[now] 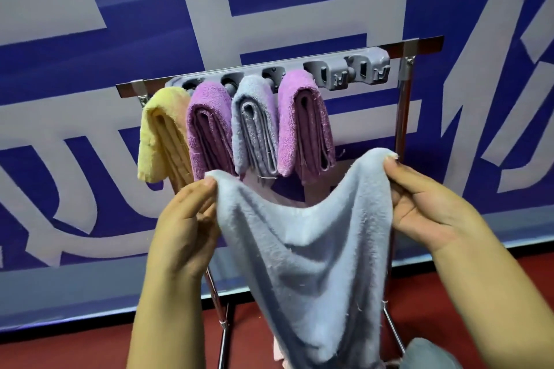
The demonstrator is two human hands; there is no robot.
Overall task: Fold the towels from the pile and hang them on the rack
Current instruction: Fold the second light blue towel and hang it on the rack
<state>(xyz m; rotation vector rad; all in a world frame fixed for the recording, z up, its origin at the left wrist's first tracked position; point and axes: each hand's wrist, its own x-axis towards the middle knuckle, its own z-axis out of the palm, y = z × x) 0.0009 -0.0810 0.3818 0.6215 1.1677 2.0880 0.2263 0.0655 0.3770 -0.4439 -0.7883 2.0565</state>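
Observation:
A light blue towel (302, 252) hangs spread between my hands in front of the rack. My left hand (186, 219) pinches its upper left corner, and my right hand (425, 204) pinches its upper right corner. The towel sags in the middle and drops down out of view. Behind it stands a metal rack (407, 105) with a grey holder bar (353, 69). Several folded towels hang on its pegs: a yellow one (159, 138), a purple one (208, 129), a grey-blue one (254, 126) and a second purple one (302, 123).
Empty grey holders sit on the right part of the bar. A blue and white banner (90, 99) covers the wall behind the rack. The floor (75, 350) is dark red. A pink cloth (278, 350) and a grey thing (431, 353) show near the bottom edge.

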